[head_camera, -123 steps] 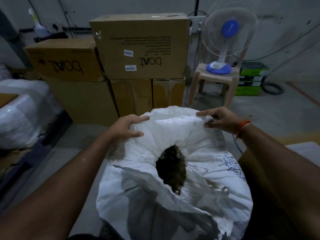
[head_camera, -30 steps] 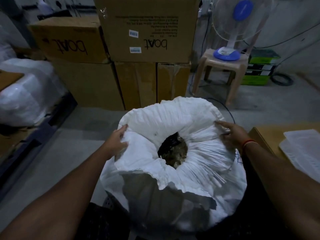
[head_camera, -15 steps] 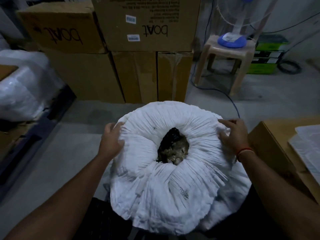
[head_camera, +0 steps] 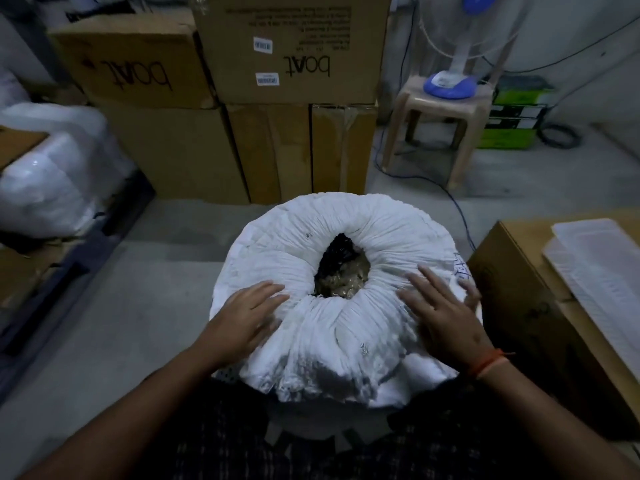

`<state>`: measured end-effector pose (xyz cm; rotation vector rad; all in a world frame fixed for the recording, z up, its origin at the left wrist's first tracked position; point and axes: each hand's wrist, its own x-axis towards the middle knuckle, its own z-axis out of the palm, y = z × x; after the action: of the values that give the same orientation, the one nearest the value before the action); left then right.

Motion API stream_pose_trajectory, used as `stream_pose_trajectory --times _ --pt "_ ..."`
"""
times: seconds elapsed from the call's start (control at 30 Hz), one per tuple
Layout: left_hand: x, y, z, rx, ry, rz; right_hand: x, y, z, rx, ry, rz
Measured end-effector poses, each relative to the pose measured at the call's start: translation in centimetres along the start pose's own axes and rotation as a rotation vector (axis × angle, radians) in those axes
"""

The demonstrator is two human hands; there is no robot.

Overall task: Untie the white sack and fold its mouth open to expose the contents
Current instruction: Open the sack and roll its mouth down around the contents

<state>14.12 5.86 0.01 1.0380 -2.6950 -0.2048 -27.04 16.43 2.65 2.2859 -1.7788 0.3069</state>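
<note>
The white sack stands on the floor right below me, its mouth rolled outward into a thick pleated ring. In the middle a small dark opening shows brownish contents. My left hand lies flat on the near left of the ring, fingers spread and pointing at the opening. My right hand, with an orange band at the wrist, rests flat on the near right of the ring. Neither hand grips the fabric.
Stacked cardboard boxes stand close behind the sack. A plastic stool with a table fan is at the back right, a cable running along the floor. A cardboard box sits right of the sack. White wrapped bundles lie at the left.
The raised sack mouth has been rolled down into a low ring. Both hands slid from the sides of the ring to its near part and now lie flat.
</note>
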Motion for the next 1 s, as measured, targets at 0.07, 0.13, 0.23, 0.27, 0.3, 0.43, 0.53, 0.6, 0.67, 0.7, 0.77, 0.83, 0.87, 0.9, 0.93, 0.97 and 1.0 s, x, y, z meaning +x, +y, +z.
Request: stream_pose_trajectory --times 0.07,0.13,0.23,0.27,0.3,0.43,0.53,0.6,0.67,0.7,0.77,0.83,0.87,0.9,0.93,0.97,1.0 --pt "0.8 -0.8 0.8 0.068 -0.058 -0.015 0.5 0.4 0.7 -0.039 -0.132 -0.175" --pt "2.2 -1.8 1.2 0.107 -0.097 -0.035 2.0 1.4 1.2 -0.053 -0.26 -0.251" --pt "4.9 -2.9 1.1 0.162 -0.155 -0.029 5.3 3.3 1.4 -0.025 -0.405 -0.256" --pt "5.8 -3.1 0.9 0.169 -0.169 -0.012 6.3 3.7 1.5 -0.018 -0.448 -0.276" --pt "6.7 -3.3 0.7 0.168 -0.194 0.021 7.2 4.0 1.6 -0.027 -0.489 -0.304" --pt "9.4 -4.0 -0.2 0.254 -0.414 0.267 9.7 5.3 2.8 -0.133 -0.602 -0.466" --pt "10.1 -5.8 0.2 0.347 -0.414 0.462 10.9 6.4 4.0 -0.191 -0.504 -0.628" --pt "10.4 -6.4 0.6 0.405 -0.353 0.563 11.1 6.4 5.1 -0.192 -0.413 -0.743" --pt "10.5 -6.0 1.4 0.347 -0.257 0.593 10.9 5.8 5.9 -0.167 -0.33 -0.789" --pt "10.5 -5.5 1.7 0.298 -0.169 0.569 10.6 5.6 6.3 -0.138 -0.258 -0.792" --pt "10.0 -4.9 2.1 0.182 0.046 0.401 9.9 5.6 6.5 -0.045 -0.132 -0.758" --pt "9.1 -5.1 2.1 0.052 0.158 0.187 8.8 6.0 6.5 0.057 -0.06 -0.655" --pt "8.5 -5.2 2.0 -0.006 0.182 0.082 8.0 6.2 6.5 0.142 -0.05 -0.565" --pt "7.8 -5.2 2.0 -0.076 0.2 -0.034 7.3 6.5 6.4 0.249 -0.035 -0.442" --pt "7.3 -5.0 1.9 -0.172 0.226 -0.168 6.7 6.7 6.1 0.367 -0.007 -0.298" --pt "6.7 -4.7 1.7 -0.29 0.253 -0.313 6.2 7.1 6.0 0.478 0.03 -0.146" --pt "6.3 -4.6 1.7 -0.412 0.268 -0.44 5.8 7.4 5.7 0.565 0.06 0.006"
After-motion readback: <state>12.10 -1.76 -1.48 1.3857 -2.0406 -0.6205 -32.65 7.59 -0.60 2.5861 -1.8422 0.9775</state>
